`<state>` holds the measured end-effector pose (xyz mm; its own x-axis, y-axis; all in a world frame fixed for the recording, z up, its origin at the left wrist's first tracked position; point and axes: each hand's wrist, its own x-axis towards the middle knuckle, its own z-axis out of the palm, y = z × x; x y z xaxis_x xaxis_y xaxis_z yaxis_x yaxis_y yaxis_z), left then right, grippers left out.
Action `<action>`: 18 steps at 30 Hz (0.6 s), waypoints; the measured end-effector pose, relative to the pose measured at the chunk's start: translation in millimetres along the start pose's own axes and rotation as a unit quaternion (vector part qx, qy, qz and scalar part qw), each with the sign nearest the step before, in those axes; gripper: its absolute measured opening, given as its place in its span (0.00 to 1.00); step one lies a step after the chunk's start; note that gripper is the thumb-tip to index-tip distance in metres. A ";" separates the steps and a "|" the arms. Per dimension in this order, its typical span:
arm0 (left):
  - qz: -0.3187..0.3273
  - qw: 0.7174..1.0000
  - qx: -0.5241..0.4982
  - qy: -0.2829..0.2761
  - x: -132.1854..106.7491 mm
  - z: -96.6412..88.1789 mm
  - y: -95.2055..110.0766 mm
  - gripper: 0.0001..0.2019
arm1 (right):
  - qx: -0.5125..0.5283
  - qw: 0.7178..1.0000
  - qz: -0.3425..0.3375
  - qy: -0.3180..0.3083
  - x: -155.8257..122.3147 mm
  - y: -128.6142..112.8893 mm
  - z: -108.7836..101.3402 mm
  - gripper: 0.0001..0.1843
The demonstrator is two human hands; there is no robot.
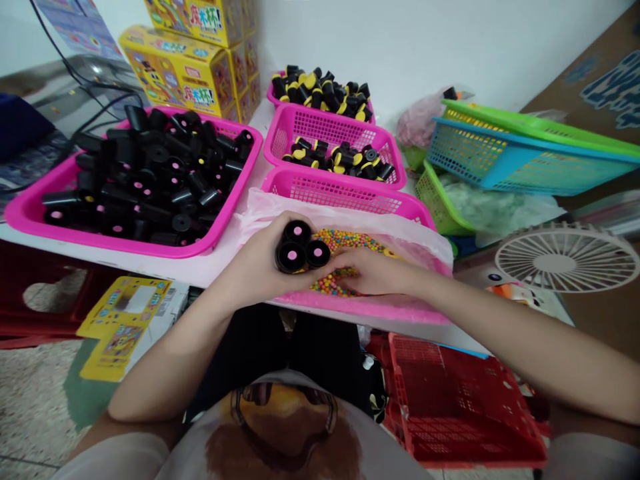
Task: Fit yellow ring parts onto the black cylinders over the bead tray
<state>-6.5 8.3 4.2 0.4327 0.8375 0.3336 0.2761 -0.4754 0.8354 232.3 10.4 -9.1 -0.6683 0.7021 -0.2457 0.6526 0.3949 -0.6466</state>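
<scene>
My left hand [260, 267] is wrapped round three black tubes [299, 245] with pink ends facing up. It holds them over the near pink basket [350, 200], which is lined with clear plastic and filled with small multicoloured candy beads [345, 239]. My right hand [373, 272] lies palm down in the beads, fingers curled into them; what they grip is hidden.
A big pink tray [30, 207] of black tubes sits at left. Two pink baskets [325, 127] of black-and-yellow capped tubes stand behind. Yellow boxes [175, 63] at the back, blue and green baskets [500, 160] and a white fan [565, 257] at right, a red crate [450, 400] below.
</scene>
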 end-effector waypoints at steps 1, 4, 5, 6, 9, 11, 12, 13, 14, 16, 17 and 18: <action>-0.001 1.000 0.001 -0.001 0.1 -0.1 0.3 0.19 | 0.015 1.000 0.011 0.008 -3.0 -0.9 -2.1 0.18; -0.001 1.000 0.005 -0.002 0.5 -0.3 -0.3 0.19 | 0.038 0.997 0.033 0.059 -12.6 -6.0 -10.4 0.14; -0.003 1.000 0.007 -0.002 0.8 -0.3 -0.7 0.19 | 0.042 0.995 0.031 0.087 -15.2 -8.7 -13.7 0.14; -0.008 1.000 0.007 -0.001 1.1 -0.2 -1.2 0.19 | 0.048 0.992 0.021 0.116 -17.2 -12.1 -17.0 0.15; -0.023 1.000 0.001 -0.008 2.4 0.4 -2.6 0.19 | 0.041 0.979 -0.044 0.196 -18.8 -26.0 -26.6 0.18; -0.030 0.999 -0.006 -0.011 3.1 0.9 -3.5 0.20 | -0.013 0.968 -0.092 0.232 -16.6 -36.2 -31.6 0.19; -0.034 0.999 -0.006 -0.011 3.4 1.2 -3.8 0.20 | -0.051 0.962 -0.113 0.242 -14.8 -40.5 -33.4 0.20; -0.038 0.999 -0.005 -0.010 3.7 1.4 -4.0 0.21 | -0.089 0.956 -0.129 0.248 -12.9 -44.1 -34.6 0.21; -0.040 0.999 -0.003 -0.008 3.8 1.6 -4.3 0.21 | -0.123 0.950 -0.143 0.250 -10.8 -46.8 -35.4 0.23; -0.039 0.999 0.000 -0.002 3.9 1.9 -4.5 0.21 | -0.176 0.938 -0.160 0.250 -7.2 -49.9 -36.2 0.27; -0.037 0.999 -0.001 0.000 3.9 2.0 -4.7 0.21 | -0.195 0.935 -0.162 0.250 -5.9 -50.8 -36.5 0.29; -0.037 0.999 -0.004 0.003 3.9 2.1 -4.8 0.22 | -0.208 0.933 -0.161 0.248 -5.2 -51.6 -37.1 0.31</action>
<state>-4.3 13.3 0.6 0.4063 0.8718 0.2737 0.2993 -0.4100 0.8616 215.4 8.4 52.3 -0.6739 0.6545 0.3428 0.5973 0.7557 -0.2686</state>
